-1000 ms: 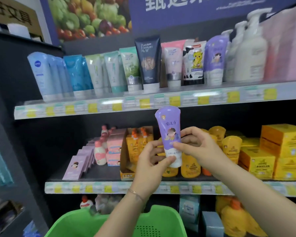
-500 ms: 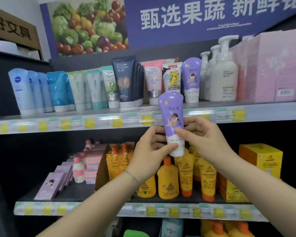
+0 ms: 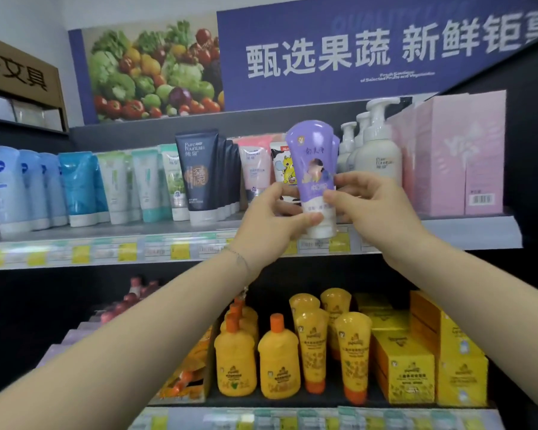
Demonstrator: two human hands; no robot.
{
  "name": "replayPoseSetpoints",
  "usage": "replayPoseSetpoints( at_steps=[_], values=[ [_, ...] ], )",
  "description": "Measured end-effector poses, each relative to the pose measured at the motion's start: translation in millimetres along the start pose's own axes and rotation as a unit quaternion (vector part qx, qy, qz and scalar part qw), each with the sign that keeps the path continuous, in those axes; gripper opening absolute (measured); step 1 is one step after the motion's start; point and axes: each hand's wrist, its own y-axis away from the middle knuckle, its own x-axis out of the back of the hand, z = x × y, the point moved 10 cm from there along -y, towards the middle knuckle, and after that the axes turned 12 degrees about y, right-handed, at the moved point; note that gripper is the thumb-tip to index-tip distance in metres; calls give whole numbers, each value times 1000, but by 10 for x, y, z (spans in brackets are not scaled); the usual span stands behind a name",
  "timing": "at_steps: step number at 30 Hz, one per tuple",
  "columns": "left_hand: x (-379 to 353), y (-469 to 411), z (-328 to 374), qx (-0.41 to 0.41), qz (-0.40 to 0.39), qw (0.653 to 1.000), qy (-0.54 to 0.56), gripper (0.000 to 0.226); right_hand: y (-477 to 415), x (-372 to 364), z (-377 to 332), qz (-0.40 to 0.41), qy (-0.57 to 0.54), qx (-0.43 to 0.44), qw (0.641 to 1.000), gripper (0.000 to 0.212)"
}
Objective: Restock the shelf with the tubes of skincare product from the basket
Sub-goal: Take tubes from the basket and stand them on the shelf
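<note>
Left grip, right grip around purple tube

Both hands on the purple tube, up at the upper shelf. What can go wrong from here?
1. The cartoon tube and pump bottles stand close on either side of the purple tube; setting it down could knock one.
2. The tubes stand on their caps, so one tipped may topple the row.
3. The left hand and right hand hide the spot; the cap could overhang the shelf edge.
</note>
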Motion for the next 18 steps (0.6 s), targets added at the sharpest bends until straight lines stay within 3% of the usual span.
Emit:
replayPoseSetpoints(
  at_steps=[10, 18],
  values=[
    [-120, -548, 201, 8, 28, 998, -62, 37, -394, 183, 8, 12, -6, -13, 1000, 21],
    [-244, -819, -67, 17, 24, 988, -152, 39, -600, 138, 344, -4, 47, -65, 997, 24]
  ],
)
